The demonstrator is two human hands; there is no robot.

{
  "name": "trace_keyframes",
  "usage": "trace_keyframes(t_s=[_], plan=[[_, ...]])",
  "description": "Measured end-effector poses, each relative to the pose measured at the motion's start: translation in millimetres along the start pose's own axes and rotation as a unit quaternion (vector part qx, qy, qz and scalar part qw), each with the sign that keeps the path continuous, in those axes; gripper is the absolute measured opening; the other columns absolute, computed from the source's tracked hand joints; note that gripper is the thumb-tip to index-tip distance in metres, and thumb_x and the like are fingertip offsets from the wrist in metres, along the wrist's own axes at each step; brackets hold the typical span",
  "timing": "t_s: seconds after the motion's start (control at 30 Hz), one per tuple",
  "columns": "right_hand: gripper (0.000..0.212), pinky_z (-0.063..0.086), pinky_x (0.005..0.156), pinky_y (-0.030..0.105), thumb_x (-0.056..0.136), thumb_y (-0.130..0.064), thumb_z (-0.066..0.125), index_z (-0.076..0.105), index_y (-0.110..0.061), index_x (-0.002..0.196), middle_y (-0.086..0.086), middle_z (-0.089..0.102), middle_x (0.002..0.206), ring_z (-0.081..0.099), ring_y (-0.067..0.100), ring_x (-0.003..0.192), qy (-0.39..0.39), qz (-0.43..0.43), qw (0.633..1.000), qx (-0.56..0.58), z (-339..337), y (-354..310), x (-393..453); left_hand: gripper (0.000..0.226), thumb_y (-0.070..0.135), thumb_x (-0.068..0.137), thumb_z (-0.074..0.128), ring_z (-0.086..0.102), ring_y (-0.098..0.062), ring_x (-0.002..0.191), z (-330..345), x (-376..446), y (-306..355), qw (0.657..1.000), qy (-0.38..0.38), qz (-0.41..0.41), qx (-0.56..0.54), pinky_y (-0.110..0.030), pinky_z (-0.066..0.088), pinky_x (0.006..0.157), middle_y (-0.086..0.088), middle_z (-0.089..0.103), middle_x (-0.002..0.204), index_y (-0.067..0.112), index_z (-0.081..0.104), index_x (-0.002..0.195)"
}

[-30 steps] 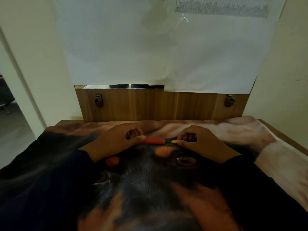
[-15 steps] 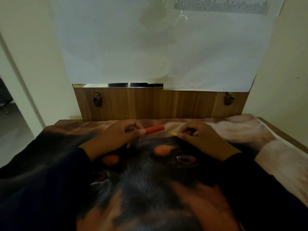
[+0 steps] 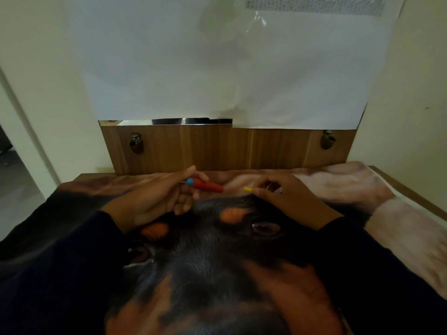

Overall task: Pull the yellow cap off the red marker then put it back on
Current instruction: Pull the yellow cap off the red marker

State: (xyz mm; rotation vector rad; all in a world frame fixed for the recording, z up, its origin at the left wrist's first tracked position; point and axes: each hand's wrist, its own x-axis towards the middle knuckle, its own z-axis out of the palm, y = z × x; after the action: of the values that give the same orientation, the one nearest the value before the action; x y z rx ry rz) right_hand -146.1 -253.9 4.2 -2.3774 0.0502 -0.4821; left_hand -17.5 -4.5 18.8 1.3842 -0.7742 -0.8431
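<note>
My left hand (image 3: pixel 159 201) holds the red marker (image 3: pixel 208 185) by its rear end, where a blue end plug shows; the marker's front end points right and slightly down. My right hand (image 3: pixel 285 199) pinches the small yellow cap (image 3: pixel 247 189), of which only the tip sticks out from my fingers. A gap about a cap's length wide separates the cap from the marker's front end. Both hands hover just above the blanket near the far side of the table.
A dog-print blanket (image 3: pixel 217 274) covers the table. A wooden back panel (image 3: pixel 217 148) with two metal knobs stands behind, with white paper sheets (image 3: pixel 217 64) taped to the wall above. The table's right edge (image 3: pixel 411 192) shows bare wood.
The cap has come off the marker and the two hands have drawn apart. The left hand has tilted the marker so its blue rear end now faces me.
</note>
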Motion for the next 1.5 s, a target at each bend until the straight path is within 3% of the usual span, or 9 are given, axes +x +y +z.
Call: trace_keyframes(t_s=[0.23, 0.37, 0.53, 0.63, 0.73, 0.83, 1.03, 1.33, 1.5], plan=[[0.015, 0.044, 0.063, 0.008, 0.089, -0.033, 0.063, 0.069, -0.019, 0.092, -0.006, 0.068, 0.088, 0.062, 0.006, 0.08, 0.011, 0.013, 0.999, 0.041, 3, -2, 0, 0.036, 0.046, 0.088, 0.052, 0.061, -0.014, 0.061, -6, 0, -4, 1.0, -0.021, 0.014, -0.017, -0.018, 0.047, 0.043, -0.006, 0.067, 0.084, 0.018, 0.06, 0.11], [0.013, 0.049, 0.064, 0.018, 0.092, -0.029, 0.062, 0.067, -0.017, 0.095, -0.002, 0.071, 0.083, 0.066, 0.01, 0.07, -0.007, 0.024, 0.997, 0.069, 3, -3, -1, 0.03, 0.046, 0.089, 0.048, 0.061, -0.012, 0.061, -7, 0, -6, 0.999, -0.013, 0.015, -0.034, -0.017, 0.047, 0.046, -0.003, 0.067, 0.079, 0.022, 0.061, 0.103], [0.011, 0.052, 0.064, 0.015, 0.094, -0.022, 0.06, 0.066, -0.013, 0.098, 0.0, 0.072, 0.082, 0.066, 0.005, 0.066, -0.017, 0.016, 0.996, 0.088, 6, -7, -1, 0.021, 0.038, 0.088, 0.044, 0.058, -0.007, 0.054, -5, 2, -7, 0.996, 0.017, 0.012, -0.091, -0.015, 0.048, 0.047, 0.003, 0.064, 0.064, 0.026, 0.062, 0.089], [0.011, 0.053, 0.065, 0.015, 0.093, -0.019, 0.06, 0.065, -0.01, 0.097, 0.003, 0.074, 0.083, 0.068, 0.013, 0.069, -0.024, 0.012, 0.994, 0.109, 11, -10, -2, 0.018, 0.035, 0.086, 0.047, 0.057, -0.005, 0.055, -5, 1, -7, 0.994, 0.022, 0.012, -0.102, -0.014, 0.046, 0.051, 0.004, 0.063, 0.063, 0.027, 0.063, 0.086], [0.011, 0.054, 0.066, 0.016, 0.093, -0.018, 0.061, 0.065, -0.008, 0.095, 0.003, 0.076, 0.081, 0.069, 0.014, 0.071, -0.028, 0.008, 0.993, 0.117, 14, -11, -2, 0.017, 0.034, 0.086, 0.047, 0.056, -0.005, 0.053, -6, 2, -8, 0.994, 0.029, 0.017, -0.108, -0.013, 0.047, 0.048, 0.004, 0.063, 0.062, 0.027, 0.062, 0.086], [0.011, 0.057, 0.073, 0.027, 0.093, -0.018, 0.061, 0.065, -0.008, 0.094, 0.006, 0.077, 0.083, 0.07, 0.016, 0.075, -0.034, 0.009, 0.991, 0.129, 14, -10, -1, 0.016, 0.035, 0.084, 0.049, 0.056, -0.005, 0.052, -6, 3, -8, 0.993, 0.043, 0.021, -0.106, -0.012, 0.046, 0.048, 0.004, 0.063, 0.062, 0.027, 0.063, 0.085], [0.007, 0.052, 0.066, 0.017, 0.092, -0.017, 0.062, 0.065, -0.011, 0.091, 0.005, 0.078, 0.081, 0.068, 0.003, 0.068, -0.036, 0.006, 0.99, 0.134, 15, -7, 0, 0.015, 0.036, 0.084, 0.049, 0.055, -0.005, 0.052, -7, 3, -8, 0.992, 0.041, 0.024, -0.113, -0.013, 0.044, 0.048, 0.005, 0.062, 0.062, 0.027, 0.062, 0.085], [0.008, 0.056, 0.075, 0.027, 0.092, -0.018, 0.061, 0.066, -0.011, 0.093, 0.004, 0.078, 0.083, 0.072, 0.011, 0.078, -0.044, 0.007, 0.99, 0.131, 15, -10, -2, 0.015, 0.034, 0.084, 0.048, 0.055, -0.005, 0.052, -6, 2, -7, 0.992, 0.041, 0.022, -0.114, -0.013, 0.044, 0.048, 0.005, 0.062, 0.061, 0.027, 0.062, 0.084], [0.01, 0.057, 0.075, 0.025, 0.091, -0.017, 0.063, 0.066, -0.008, 0.093, 0.007, 0.078, 0.084, 0.073, 0.014, 0.08, -0.041, 0.001, 0.991, 0.131, 15, -13, -4, 0.015, 0.035, 0.084, 0.048, 0.053, -0.005, 0.051, -5, 2, -7, 0.993, 0.042, 0.022, -0.109, -0.014, 0.043, 0.048, 0.004, 0.06, 0.061, 0.026, 0.061, 0.084]])
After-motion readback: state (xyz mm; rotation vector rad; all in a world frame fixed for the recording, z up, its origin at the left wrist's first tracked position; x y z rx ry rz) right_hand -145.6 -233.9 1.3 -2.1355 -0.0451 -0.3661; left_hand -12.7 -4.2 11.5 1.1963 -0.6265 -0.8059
